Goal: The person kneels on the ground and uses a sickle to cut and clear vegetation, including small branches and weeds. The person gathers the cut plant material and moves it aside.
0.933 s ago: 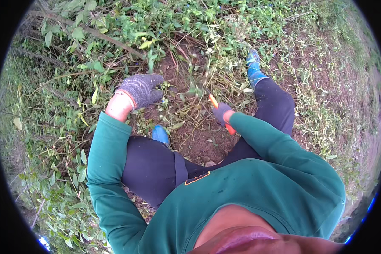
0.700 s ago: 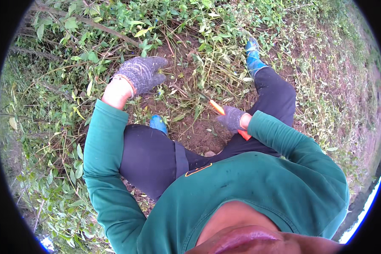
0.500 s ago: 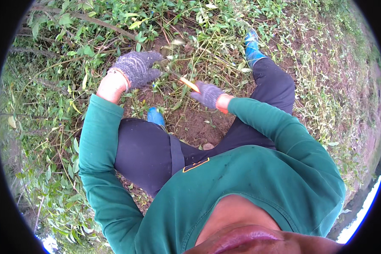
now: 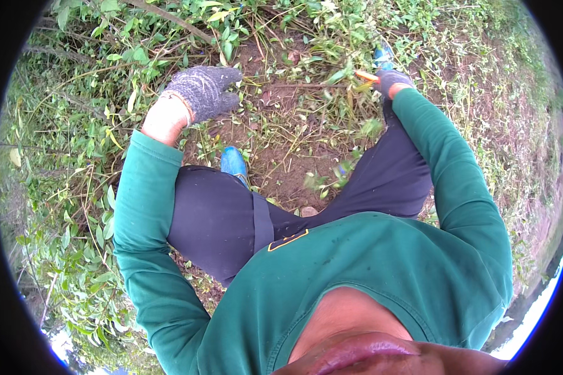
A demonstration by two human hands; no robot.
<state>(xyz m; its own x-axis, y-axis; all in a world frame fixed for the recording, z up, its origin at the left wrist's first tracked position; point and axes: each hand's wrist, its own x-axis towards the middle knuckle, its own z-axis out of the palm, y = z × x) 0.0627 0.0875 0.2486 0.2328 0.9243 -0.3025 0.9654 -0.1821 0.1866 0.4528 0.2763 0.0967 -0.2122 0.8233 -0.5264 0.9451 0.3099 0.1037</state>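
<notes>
Orange-handled tool held among weeds
It is clasped in the right hand's grip; the left hand's grip is spread part-wide near soil.

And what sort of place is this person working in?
Outdoors, perhaps an overgrown plot or field edge: tangled leafy plants cover much of the ground, a woody branch reaches in at upper left, and bare brown soil shows through.

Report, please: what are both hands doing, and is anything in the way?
Left hand open, seemingly empty. Right hand gripping orange-handled tool. Leafy stems crowd the tool's far end. Blue shoe just beyond right hand.
</notes>
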